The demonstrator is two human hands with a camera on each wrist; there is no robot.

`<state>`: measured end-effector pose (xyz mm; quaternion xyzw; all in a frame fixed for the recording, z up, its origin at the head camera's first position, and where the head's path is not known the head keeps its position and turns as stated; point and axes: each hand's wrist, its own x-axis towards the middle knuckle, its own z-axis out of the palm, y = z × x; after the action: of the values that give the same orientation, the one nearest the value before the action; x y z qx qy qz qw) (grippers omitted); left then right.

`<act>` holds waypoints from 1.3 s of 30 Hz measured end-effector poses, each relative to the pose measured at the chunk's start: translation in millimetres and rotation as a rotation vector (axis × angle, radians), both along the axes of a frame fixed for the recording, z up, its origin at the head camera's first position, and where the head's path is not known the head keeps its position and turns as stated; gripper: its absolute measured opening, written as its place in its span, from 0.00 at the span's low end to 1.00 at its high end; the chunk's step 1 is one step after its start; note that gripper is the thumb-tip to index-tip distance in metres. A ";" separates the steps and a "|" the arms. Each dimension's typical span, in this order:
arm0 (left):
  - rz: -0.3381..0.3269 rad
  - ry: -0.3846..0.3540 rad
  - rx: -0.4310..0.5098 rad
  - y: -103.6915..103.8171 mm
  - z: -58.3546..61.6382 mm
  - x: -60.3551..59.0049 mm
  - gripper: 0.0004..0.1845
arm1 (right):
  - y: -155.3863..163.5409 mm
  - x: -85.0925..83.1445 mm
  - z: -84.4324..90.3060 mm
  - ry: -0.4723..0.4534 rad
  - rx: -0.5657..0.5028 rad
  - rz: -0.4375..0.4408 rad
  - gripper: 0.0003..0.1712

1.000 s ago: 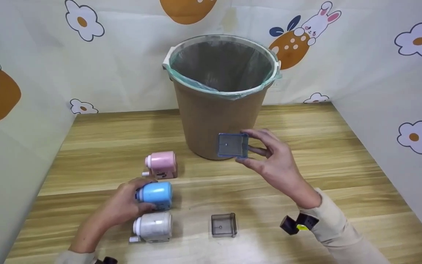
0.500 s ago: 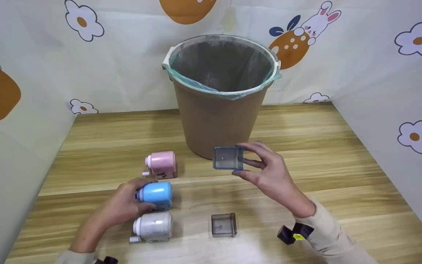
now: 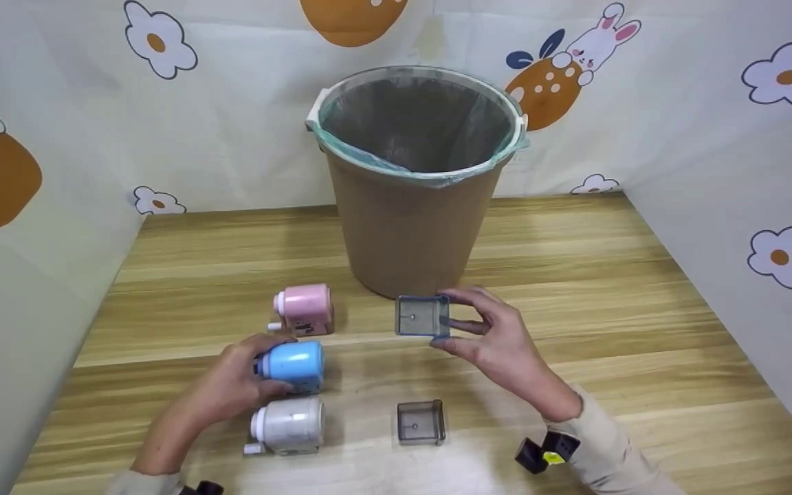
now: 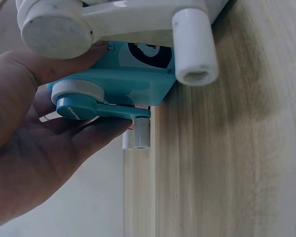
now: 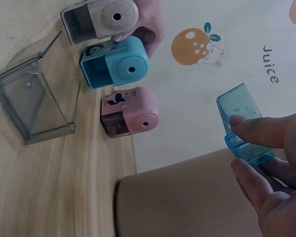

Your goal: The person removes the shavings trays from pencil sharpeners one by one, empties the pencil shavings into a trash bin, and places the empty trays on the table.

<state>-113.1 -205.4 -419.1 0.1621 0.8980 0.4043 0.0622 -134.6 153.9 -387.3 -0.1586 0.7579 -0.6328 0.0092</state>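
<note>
My left hand [image 3: 234, 378] grips the blue crank pencil sharpener [image 3: 294, 364] from its crank side, thumb and fingers on either side of its body. In the right wrist view the drawer slot of this blue sharpener [image 5: 97, 72] is an open hollow. My right hand [image 3: 496, 337] pinches a clear blue shavings drawer [image 3: 420, 316] between thumb and fingers, above the table in front of the bin. A grey sharpener [image 3: 291, 425] stands nearer, its slot hollow too, and a clear grey shavings drawer [image 3: 419, 422] lies to its right. Behind the blue one is a pink sharpener [image 3: 305, 308], its drawer in place.
A tall brown bin [image 3: 410, 227] with a plastic liner stands at the back of the wooden table [image 3: 575, 275]. Patterned cloth walls [image 3: 231, 137] enclose the back and both sides. The grey sharpener's white crank handle [image 4: 195, 47] sits close beside my left hand.
My right hand has come down and toward me with the blue shavings drawer, moving slightly left, away from the bin. My left hand and the sharpeners have stayed in place.
</note>
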 end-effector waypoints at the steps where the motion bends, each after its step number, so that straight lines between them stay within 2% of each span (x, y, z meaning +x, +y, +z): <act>1: 0.000 0.000 0.001 0.0 -0.1 0.0 0.31 | -0.3 -0.1 -1.7 -0.005 -0.002 0.004 0.35; 13: 0.016 0.015 0.000 0.2 -1.2 0.0 0.31 | -1.9 -2.2 -24.0 -0.070 -0.003 0.024 0.36; 21: 0.031 -0.017 0.006 0.6 -0.2 1.4 0.33 | -2.5 -2.8 -39.6 -0.112 -0.007 0.066 0.36; 29: 0.034 -0.011 0.009 0.8 -0.3 1.0 0.32 | -1.7 -1.6 -49.1 -0.137 -0.009 0.054 0.38; 37: 0.049 -0.053 0.003 1.9 1.7 1.7 0.33 | -2.2 -2.1 -58.7 -0.183 0.056 0.064 0.38; 39: 0.038 -0.034 0.003 2.0 1.0 1.1 0.33 | -2.2 -2.6 -60.8 -0.200 0.067 0.059 0.39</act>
<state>-112.0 -203.4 -418.0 0.1379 0.8992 0.4093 0.0696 -137.2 151.6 -448.1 -0.1164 0.7690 -0.6191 0.1088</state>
